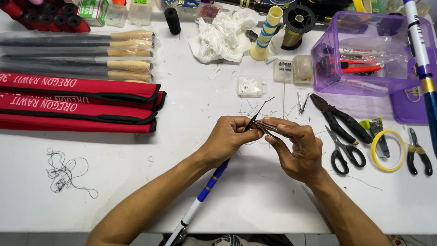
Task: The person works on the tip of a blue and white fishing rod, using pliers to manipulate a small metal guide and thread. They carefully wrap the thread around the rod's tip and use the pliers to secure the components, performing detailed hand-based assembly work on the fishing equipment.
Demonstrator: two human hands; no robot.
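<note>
My left hand pinches the thin dark tip of a fishing rod, whose blue and white shaft runs down to the lower edge of the view. My right hand holds a small pointed metal tool against the rod tip just above the left fingers. The two hands meet over the middle of the white table. Fine thread trails around the rod tip.
Black pliers, scissors, a yellow tape ring and small cutters lie to the right. A purple plastic bin stands at the back right. Red rod sleeves and wrapped rods lie at the left; tangled black thread near the front left.
</note>
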